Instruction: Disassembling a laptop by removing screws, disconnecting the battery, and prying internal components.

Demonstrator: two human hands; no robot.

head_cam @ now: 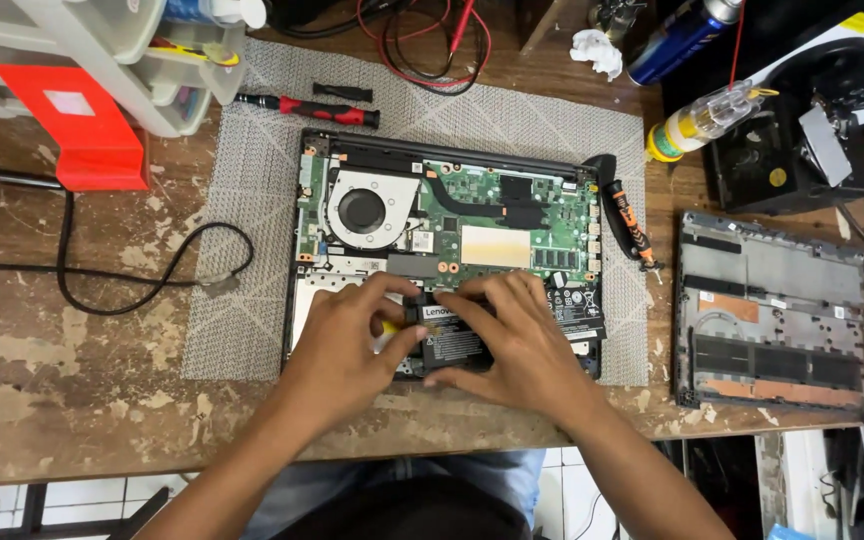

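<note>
Pinching the black battery (457,335) between them, left hand (347,345) and right hand (517,340) grip its ends.

A worn wooden table (72,400) with flaking paint carries a grey mat (242,300) at its middle. Left of the mat lie a black cable (102,275) and a red bracket (87,130) — right of it, near the edge, a grey laptop cover (777,320). Far right stands a black box (782,165).
</note>
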